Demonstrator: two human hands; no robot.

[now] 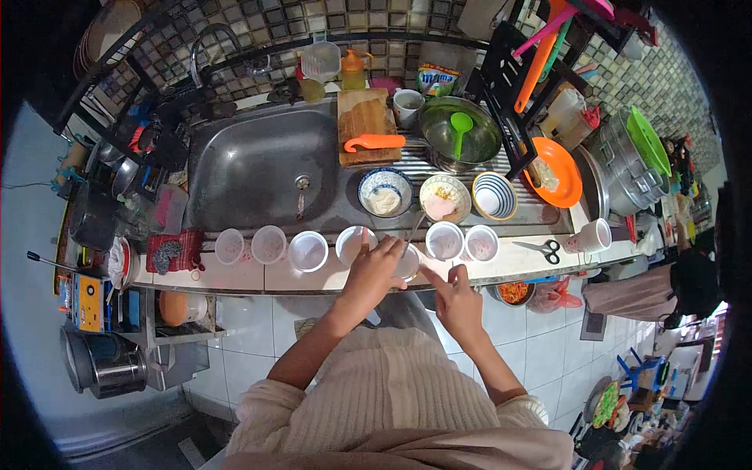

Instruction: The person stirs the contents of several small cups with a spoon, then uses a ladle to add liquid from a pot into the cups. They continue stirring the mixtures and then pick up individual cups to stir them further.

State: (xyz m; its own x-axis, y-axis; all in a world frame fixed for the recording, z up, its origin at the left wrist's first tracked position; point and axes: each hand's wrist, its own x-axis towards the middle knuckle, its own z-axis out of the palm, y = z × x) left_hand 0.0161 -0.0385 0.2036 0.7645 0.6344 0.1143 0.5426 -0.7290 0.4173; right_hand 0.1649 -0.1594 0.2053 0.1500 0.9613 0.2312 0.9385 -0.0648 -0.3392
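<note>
A row of clear plastic cups stands along the counter's front edge, including one cup [309, 251] left of my hands and another cup [446, 240] right of them. My left hand [374, 270] is closed around the side of a plastic cup [408, 265], partly covering it. A thin metal utensil [413, 229] slants between that cup and a bowl of pale pink food [439, 205]; its lower end is hidden. My right hand [457, 305] has its fingers apart, the index fingertip at the same cup's right side.
Behind the cups are a blue patterned bowl [385, 193], a striped bowl [495, 196] and a metal sink [262, 172]. Scissors [540, 249] lie right, before stacked cups [589, 236]. An orange-handled tool [374, 142] rests on a cutting board [364, 110].
</note>
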